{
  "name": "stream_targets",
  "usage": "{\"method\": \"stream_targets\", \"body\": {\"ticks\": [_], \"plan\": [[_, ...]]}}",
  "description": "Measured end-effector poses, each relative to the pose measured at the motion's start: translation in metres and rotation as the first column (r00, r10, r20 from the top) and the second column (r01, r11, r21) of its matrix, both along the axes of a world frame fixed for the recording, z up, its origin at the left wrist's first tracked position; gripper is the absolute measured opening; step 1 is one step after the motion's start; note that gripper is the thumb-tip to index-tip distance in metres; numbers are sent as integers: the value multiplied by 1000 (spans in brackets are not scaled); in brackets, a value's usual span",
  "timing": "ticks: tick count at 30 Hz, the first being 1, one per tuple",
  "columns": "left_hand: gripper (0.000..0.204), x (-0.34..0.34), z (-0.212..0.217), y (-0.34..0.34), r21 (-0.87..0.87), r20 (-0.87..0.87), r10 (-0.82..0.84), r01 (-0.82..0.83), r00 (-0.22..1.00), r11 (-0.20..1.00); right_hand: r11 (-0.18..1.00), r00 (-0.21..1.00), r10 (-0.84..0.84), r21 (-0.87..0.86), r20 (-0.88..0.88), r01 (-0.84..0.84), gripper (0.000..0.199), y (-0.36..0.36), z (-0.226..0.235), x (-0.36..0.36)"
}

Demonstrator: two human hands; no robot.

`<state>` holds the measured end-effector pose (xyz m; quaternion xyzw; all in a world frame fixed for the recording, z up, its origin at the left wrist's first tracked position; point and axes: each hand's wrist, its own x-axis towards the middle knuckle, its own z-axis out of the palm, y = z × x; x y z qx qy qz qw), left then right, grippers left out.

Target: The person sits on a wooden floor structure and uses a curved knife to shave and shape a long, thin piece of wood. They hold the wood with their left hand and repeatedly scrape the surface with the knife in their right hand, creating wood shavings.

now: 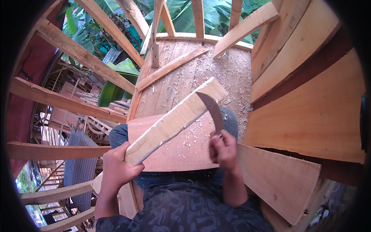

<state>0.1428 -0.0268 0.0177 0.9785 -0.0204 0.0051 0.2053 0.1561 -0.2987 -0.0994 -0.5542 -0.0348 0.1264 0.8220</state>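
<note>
My left hand point(120, 165) is closed round the near end of a pale wooden board point(174, 121), which slants up and away to the right. In my right hand point(225, 149) is a curved sickle-like knife point(211, 106); its handle is mostly hidden in my fist. The dark blade points up and bends left, its tip over the board's far part. I cannot tell whether the blade touches the wood. Across my lap, under the board, lies a wide flat plank point(193, 154) with wood shavings on it.
Wood shavings cover the plank floor point(181, 73) ahead. A loose batten point(172, 69) lies there, and a short board point(247, 29) leans at the far right. Slatted wooden rails point(65, 102) run along the left. Large planks point(309, 108) stand close on my right.
</note>
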Motion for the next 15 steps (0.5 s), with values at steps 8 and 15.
{"method": "stream_targets", "body": {"ticks": [8, 15], "plan": [[29, -1, 3, 1, 38, -55, -38, 40, 998, 999, 989, 999, 24, 144, -47, -17, 20, 0, 8, -2], [30, -3, 2, 2, 15, -60, 1, -1, 998, 1000, 972, 978, -208, -105, 32, 210, 25, 9, 13, -3]]}}
